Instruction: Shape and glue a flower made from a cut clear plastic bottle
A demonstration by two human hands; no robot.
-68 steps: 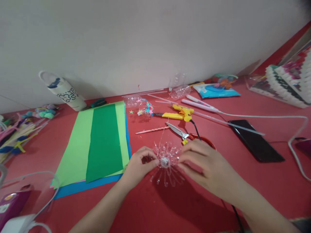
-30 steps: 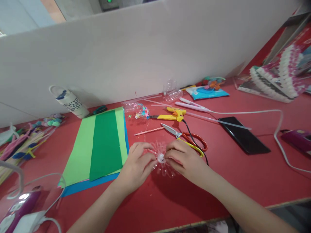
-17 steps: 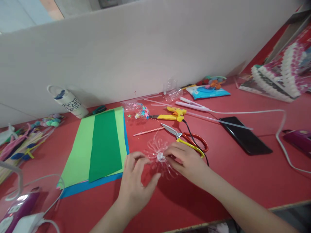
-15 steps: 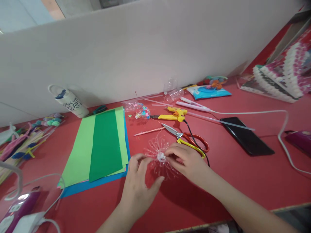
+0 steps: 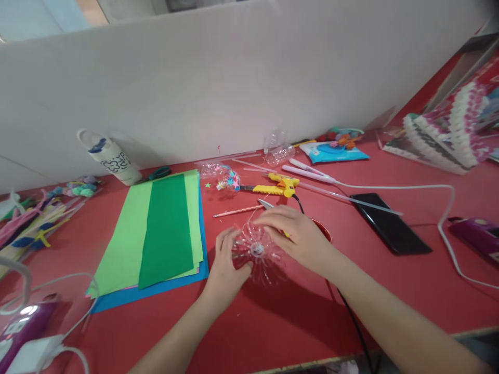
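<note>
My left hand (image 5: 227, 267) curves around the left side of a clear plastic flower shape with thin looped petals (image 5: 257, 250), thumb and fingers spread apart. My right hand (image 5: 298, 236) arches by its upper right; whether those fingertips pinch anything, I cannot tell.

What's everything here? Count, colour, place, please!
Looped ornament: one, transparent, front centre
Sheets: several, green and blue, left
Bottle: one, white, back left
Craft bits: many, mixed, left
Stars: many, mixed, centre
Glue gun: one, yellow, centre
Ridged tool: one, yellow, centre
Scissors: one, red handle, centre
Striped stick: one, pink, centre
Corded tongs: one, pink, back
Phone: one, black, right
Packet: one, blue, back right
Plastic pieces: several, transparent, back
Devices: two, purple, either side
Table: one, red, underneath
Left hand: one, bare, ornament's left
Right hand: one, bare, ornament's right
</note>
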